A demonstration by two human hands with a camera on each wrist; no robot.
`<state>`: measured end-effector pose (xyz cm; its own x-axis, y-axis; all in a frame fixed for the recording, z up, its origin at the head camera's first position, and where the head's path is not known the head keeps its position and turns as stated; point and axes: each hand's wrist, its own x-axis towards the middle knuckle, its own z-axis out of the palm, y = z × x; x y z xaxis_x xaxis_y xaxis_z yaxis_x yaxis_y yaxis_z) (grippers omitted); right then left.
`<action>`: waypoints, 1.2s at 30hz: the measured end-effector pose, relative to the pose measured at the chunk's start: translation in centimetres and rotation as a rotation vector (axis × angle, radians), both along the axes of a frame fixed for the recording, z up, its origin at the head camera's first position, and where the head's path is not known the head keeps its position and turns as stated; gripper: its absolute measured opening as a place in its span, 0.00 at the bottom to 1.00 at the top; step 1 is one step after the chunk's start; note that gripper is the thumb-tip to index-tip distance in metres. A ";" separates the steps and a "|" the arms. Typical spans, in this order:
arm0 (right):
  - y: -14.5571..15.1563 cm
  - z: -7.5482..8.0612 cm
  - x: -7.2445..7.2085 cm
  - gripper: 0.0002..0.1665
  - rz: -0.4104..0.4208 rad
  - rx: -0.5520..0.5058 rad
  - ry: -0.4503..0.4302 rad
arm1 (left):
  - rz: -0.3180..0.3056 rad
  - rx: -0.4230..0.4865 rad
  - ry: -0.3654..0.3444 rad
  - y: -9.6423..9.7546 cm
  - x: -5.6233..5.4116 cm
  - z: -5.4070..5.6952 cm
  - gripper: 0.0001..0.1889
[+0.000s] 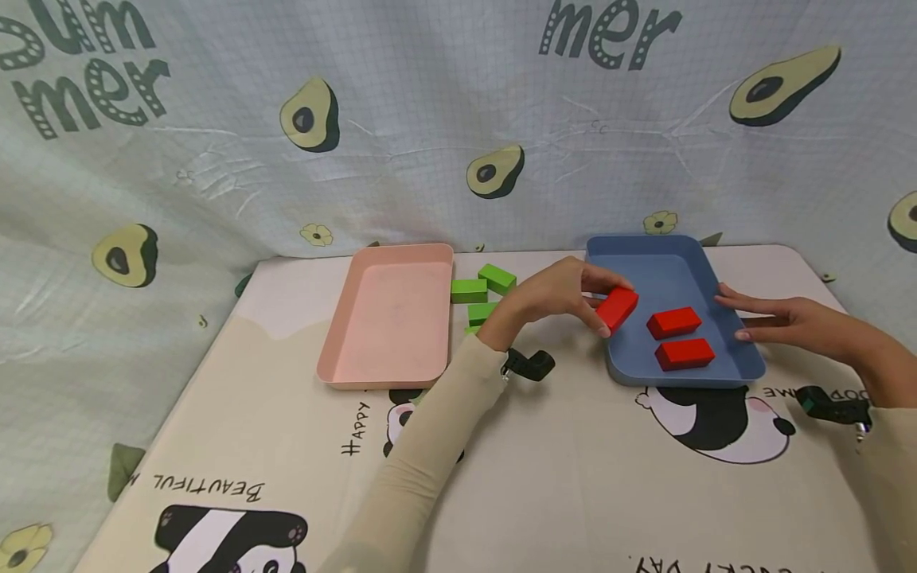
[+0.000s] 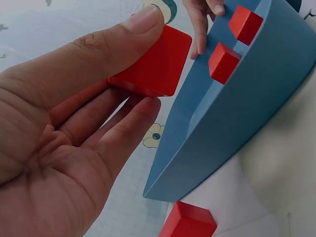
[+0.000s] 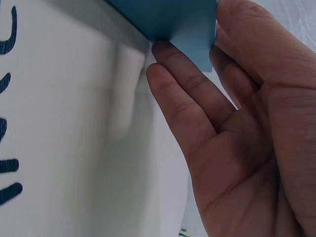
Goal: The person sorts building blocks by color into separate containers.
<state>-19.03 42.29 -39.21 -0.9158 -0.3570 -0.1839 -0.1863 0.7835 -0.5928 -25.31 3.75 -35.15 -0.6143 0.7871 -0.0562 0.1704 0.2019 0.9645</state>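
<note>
My left hand [image 1: 555,298] pinches a red block [image 1: 618,309] between thumb and fingers, over the left rim of the blue tray [image 1: 645,267]. The left wrist view shows the held block [image 2: 160,64] up close, its square end facing out. Two more red blocks, an upper one [image 1: 673,322] and a lower one [image 1: 684,355], lie inside the tray. At the tray's right wall is my right hand [image 1: 795,322], its fairly straight fingers touching the rim and outer side. In the left wrist view another red block [image 2: 191,221] sits outside the tray.
A pink tray [image 1: 390,318] stands left of the blue one. Several green blocks lie between the trays, among them one [image 1: 469,291] by the pink rim; my left forearm partly covers this group. Behind the table [image 1: 559,477] hangs an avocado-print cloth [image 1: 401,119].
</note>
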 end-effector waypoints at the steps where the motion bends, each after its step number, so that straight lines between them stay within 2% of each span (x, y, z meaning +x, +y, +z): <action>1: 0.0 0.0 0.0 0.39 -0.001 0.003 -0.004 | 0.001 0.004 0.000 0.0 0.0 0.0 0.30; 5: -0.1 0.1 0.0 0.39 -0.004 -0.015 -0.026 | 0.003 0.020 -0.005 0.2 0.0 0.1 0.31; 12: -0.2 0.1 0.0 0.39 -0.002 -0.014 -0.011 | 0.000 0.016 0.018 0.4 -0.3 -0.2 0.30; 20: -0.1 0.1 0.1 0.39 0.000 -0.003 -0.006 | -0.036 -0.022 0.099 0.7 -1.4 -0.8 0.31; 27: -0.1 0.0 0.0 0.38 0.005 -0.016 0.002 | -0.095 -0.133 0.192 1.4 -2.2 -0.4 0.32; 33: -0.1 0.1 0.0 0.38 0.004 0.019 0.017 | -0.111 -0.141 0.148 1.9 -2.3 0.4 0.33; 36: -0.1 0.0 0.0 0.38 0.001 0.002 -0.008 | -0.121 -0.135 0.127 2.1 -2.4 0.5 0.34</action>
